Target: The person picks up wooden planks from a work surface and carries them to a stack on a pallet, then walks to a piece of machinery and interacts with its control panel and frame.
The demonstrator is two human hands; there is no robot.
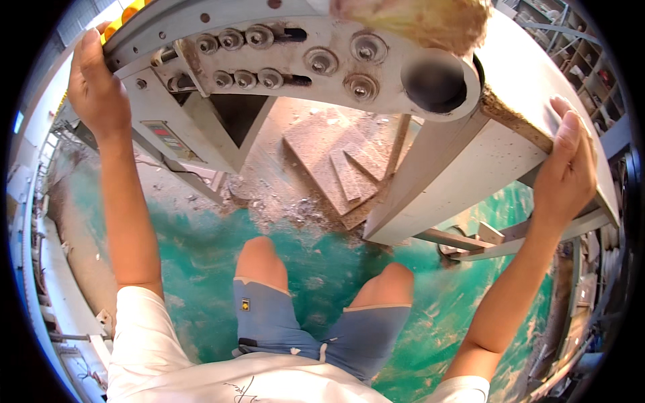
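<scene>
My left hand [98,87] lies against the left end of a grey metal machine frame [181,37], its fingers stretched up beside yellow parts [131,10]. Part of its fingers is hidden behind the frame. At the right, my right hand [568,164] rests along the edge of a white tabletop [537,64], fingers outstretched and a little apart. Neither hand visibly holds a loose thing. Between the hands, the frame carries several bolts with washers [321,61] and a round open pipe end [435,84]. A rough, yellow-brown mass [416,23] sits above the pipe.
Under the machine lie dusty boards [336,168] and debris [295,211]. A pale, wide leg [430,181] slants down to the green, dust-streaked floor [316,269]. A grey metal box [181,127] hangs under the frame's left part. Filled shelves [591,60] stand at the far right.
</scene>
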